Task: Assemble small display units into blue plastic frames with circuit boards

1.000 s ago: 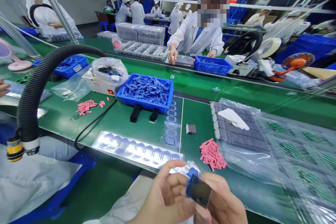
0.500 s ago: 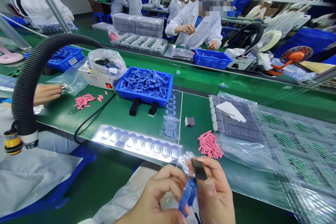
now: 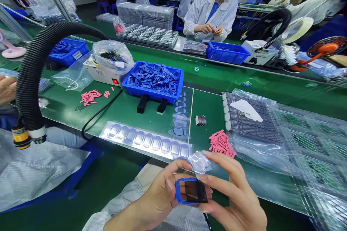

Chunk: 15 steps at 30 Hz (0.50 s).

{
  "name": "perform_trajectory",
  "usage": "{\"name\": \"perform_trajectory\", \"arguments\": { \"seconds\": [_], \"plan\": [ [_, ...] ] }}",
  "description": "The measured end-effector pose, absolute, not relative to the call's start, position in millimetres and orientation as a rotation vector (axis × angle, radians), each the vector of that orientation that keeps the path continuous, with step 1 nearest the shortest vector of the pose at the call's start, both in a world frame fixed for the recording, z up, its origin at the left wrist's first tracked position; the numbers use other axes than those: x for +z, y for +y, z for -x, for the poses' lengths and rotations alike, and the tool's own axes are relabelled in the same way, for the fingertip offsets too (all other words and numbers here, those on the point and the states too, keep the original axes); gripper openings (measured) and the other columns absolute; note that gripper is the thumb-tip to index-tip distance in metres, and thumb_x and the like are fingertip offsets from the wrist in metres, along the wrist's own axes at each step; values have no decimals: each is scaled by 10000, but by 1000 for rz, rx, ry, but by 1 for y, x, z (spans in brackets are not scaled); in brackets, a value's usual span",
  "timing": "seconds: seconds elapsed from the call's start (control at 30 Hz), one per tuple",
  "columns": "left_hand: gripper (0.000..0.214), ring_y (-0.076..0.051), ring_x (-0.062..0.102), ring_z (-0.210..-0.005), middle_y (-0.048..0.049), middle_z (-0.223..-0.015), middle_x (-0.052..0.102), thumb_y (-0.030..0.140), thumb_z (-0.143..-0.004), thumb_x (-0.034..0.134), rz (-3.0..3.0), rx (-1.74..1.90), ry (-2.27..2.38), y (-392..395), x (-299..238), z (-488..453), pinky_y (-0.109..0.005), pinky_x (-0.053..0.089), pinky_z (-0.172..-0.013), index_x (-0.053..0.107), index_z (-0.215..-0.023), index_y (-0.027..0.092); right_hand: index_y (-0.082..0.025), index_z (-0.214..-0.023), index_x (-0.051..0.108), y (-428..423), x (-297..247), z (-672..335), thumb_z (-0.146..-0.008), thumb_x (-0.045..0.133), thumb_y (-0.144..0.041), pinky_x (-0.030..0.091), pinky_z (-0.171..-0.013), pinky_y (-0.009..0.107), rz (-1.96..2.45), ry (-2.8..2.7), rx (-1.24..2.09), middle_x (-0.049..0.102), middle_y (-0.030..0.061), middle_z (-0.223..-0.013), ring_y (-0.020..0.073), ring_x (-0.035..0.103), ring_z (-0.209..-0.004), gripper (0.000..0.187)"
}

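Note:
My left hand (image 3: 155,196) holds a small blue plastic frame (image 3: 177,192) by its left end, fingers behind it and thumb along the edge. A dark, glossy rectangular panel (image 3: 195,191), like a small display, lies over the right part of the frame. My right hand (image 3: 238,196) grips this panel near its right end, with fingertips at its upper and lower edges. Whether the panel is seated in the frame, I cannot tell. Just beyond my fingers is crumpled clear film (image 3: 200,162), by a strip of oval stickers (image 3: 148,140) at the table edge.
A blue bin (image 3: 153,97) holds many blue frames. Pink strips (image 3: 221,143) lie near a stack of dark panels (image 3: 252,130) and a small metallic block (image 3: 201,120). Clear trays (image 3: 311,144) stand right. A black fume hose (image 3: 29,75) arches left. A co-worker (image 3: 208,14) sits opposite.
The dark panel has come down from above the blue frame and now overlaps it. The frame has turned to face me. The neighbour's hand at left has drawn back; the view has shifted slightly.

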<state>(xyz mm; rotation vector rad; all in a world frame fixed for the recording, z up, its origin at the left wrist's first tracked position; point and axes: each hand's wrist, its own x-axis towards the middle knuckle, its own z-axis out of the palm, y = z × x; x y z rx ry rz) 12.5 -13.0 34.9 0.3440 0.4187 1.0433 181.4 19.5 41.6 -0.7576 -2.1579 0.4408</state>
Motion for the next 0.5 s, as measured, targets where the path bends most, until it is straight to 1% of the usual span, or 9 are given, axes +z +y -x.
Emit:
{"name": "perform_trajectory", "arguments": {
  "seconds": [0.07,0.2,0.23,0.3,0.4,0.47,0.5],
  "plan": [
    [582,-162,711,-848,-48,-841,757,614,-602,701,-360,1038,450,-14,32,-13,-223,507,-733,610,-1011,211,-199,-1116,554,20,44,-181,-921,500,-398,385,-982,405,745,-2217,410,425,103,-1323,266,439,-1192,284],
    [602,-160,706,-833,-65,-856,760,629,-632,673,-384,1074,451,-16,24,-11,-232,497,-753,616,-1057,205,-173,-1236,495,18,51,-180,-891,495,-494,422,-956,387,792,-2243,390,463,136,-1296,268,462,-1181,471],
    [604,-165,705,-843,-70,-872,761,626,-638,670,-388,1078,441,-17,22,-10,-240,496,-762,616,-1069,207,-169,-1252,485,18,53,-180,-888,495,-501,430,-948,383,800,-2245,394,476,140,-1287,266,471,-1175,493],
    [600,-172,704,-857,-74,-885,762,613,-646,672,-392,1073,434,-18,20,-9,-242,494,-762,615,-1087,210,-171,-1230,510,19,55,-179,-903,508,-456,443,-932,368,784,-2274,398,512,131,-1258,255,487,-1163,434],
    [600,-176,704,-846,-75,-865,759,609,-669,654,-395,1065,435,-19,20,-8,-240,498,-738,616,-1113,208,-181,-1113,583,22,54,-177,-906,548,-371,460,-906,342,752,-2314,428,584,104,-1175,231,513,-1131,283],
    [610,-182,702,-855,-82,-882,759,619,-698,620,-414,1110,449,-20,19,-8,-255,499,-754,609,-1159,221,-184,-1069,596,24,51,-174,-897,562,-375,472,-892,339,769,-2263,474,609,96,-1125,223,533,-1102,259],
    [616,-186,696,-884,-83,-928,756,618,-698,622,-424,1153,462,-20,18,-8,-266,496,-778,601,-1187,243,-187,-1056,597,25,50,-171,-890,572,-385,476,-890,343,792,-2217,499,613,95,-1114,221,541,-1089,260]
  ]
}}
